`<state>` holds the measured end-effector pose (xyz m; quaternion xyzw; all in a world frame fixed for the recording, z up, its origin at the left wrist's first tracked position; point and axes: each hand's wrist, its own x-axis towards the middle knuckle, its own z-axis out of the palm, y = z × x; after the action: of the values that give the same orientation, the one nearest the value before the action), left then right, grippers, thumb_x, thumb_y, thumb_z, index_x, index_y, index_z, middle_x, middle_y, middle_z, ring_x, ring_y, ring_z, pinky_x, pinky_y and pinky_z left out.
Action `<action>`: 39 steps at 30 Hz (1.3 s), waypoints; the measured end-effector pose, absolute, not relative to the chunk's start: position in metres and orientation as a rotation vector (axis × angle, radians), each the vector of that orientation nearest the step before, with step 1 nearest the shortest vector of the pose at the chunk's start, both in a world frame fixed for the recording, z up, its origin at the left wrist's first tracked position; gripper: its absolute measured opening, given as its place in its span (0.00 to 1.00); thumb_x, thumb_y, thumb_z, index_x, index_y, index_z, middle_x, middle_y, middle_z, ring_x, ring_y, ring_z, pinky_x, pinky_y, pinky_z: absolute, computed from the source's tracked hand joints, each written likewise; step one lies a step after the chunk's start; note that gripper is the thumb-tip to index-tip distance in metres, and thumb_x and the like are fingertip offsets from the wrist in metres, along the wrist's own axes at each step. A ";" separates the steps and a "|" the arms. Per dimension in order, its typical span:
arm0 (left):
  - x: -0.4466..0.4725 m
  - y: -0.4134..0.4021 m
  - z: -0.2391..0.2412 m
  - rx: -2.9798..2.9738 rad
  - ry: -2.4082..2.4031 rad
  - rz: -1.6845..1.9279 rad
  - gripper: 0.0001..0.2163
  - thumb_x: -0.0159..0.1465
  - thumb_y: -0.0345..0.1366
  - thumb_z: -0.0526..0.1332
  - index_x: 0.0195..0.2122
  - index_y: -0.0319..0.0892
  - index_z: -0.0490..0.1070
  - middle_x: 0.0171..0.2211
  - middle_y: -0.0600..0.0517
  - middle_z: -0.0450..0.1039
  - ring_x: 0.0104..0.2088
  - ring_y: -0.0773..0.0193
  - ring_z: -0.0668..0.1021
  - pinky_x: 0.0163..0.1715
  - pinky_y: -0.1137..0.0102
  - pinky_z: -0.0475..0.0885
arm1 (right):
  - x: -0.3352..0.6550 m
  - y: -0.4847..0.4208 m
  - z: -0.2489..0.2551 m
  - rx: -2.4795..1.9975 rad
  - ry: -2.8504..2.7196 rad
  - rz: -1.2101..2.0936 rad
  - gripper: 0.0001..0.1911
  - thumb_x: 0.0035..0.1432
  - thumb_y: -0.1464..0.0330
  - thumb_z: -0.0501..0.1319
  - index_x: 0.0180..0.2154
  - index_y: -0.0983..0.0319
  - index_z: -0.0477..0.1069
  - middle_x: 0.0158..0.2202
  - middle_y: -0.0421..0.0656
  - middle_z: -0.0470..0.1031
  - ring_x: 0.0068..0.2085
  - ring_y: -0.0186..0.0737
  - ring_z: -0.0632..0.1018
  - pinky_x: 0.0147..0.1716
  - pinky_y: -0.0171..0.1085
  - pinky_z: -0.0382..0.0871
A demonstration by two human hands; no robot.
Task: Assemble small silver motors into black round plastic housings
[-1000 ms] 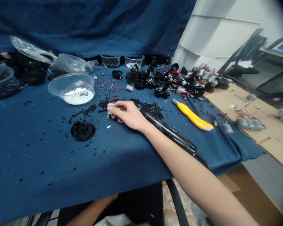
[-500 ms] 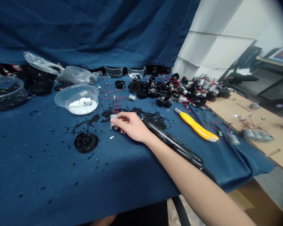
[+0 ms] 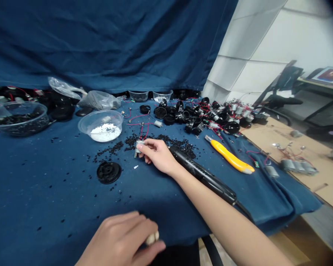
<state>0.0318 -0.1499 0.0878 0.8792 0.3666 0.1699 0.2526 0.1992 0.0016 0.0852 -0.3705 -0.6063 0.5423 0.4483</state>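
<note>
My right hand [image 3: 158,155] pinches a small silvery motor [image 3: 139,145] between thumb and fingers, just above the blue cloth. Red wires [image 3: 144,131] rise from the motor's far end. At the bottom, my left hand [image 3: 120,240] is blurred, its fingers curled and its thumb lower. Pale rounded shapes show at its fingertips; whether they are finger covers or something held is unclear. A round black plastic part [image 3: 108,172] lies left of the motor. Nearer the motor is a tiny white piece [image 3: 135,167]. Behind my right wrist lies a black corded tool [image 3: 202,171].
Small black pieces [image 3: 180,146] are scattered behind my right hand. A clear bowl [image 3: 83,125] holds white bits; another bowl [image 3: 41,122] holds dark pieces. A yellow cutter [image 3: 230,156] lies right. Black housings [image 3: 192,123] heap at the back, beside cardboard [image 3: 277,135] bearing motors.
My left hand has come into view at the bottom. My right hand still holds the motor. The whole scene has shifted slightly down in view, its left side also to the right.
</note>
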 end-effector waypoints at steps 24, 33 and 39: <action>0.045 -0.035 0.135 2.491 1.472 -0.112 0.05 0.66 0.32 0.55 0.32 0.43 0.67 0.34 0.48 0.75 0.35 0.54 0.78 0.32 0.65 0.67 | 0.201 0.000 0.095 -0.891 -1.288 1.266 0.17 0.55 0.55 0.65 0.28 0.62 0.69 0.22 0.35 0.69 0.21 0.29 0.67 0.21 0.30 0.63; 0.024 -0.032 0.128 2.437 1.306 -0.116 0.06 0.63 0.31 0.52 0.29 0.44 0.64 0.31 0.51 0.71 0.32 0.57 0.75 0.32 0.65 0.67 | 0.195 -0.009 0.099 -0.944 -1.332 1.310 0.13 0.57 0.59 0.64 0.30 0.63 0.70 0.24 0.35 0.69 0.21 0.28 0.65 0.20 0.31 0.56; 0.013 -0.043 0.114 2.551 1.328 0.007 0.10 0.68 0.35 0.51 0.33 0.42 0.69 0.32 0.48 0.70 0.36 0.51 0.76 0.37 0.57 0.69 | 0.190 -0.018 0.101 -0.993 -1.337 1.373 0.13 0.59 0.60 0.63 0.29 0.62 0.68 0.23 0.34 0.64 0.22 0.28 0.62 0.21 0.32 0.52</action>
<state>0.0130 -0.0426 0.1138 0.8792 0.4577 0.0024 0.1324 0.1904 -0.0176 0.1015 -0.4054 -0.5463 0.5609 0.4719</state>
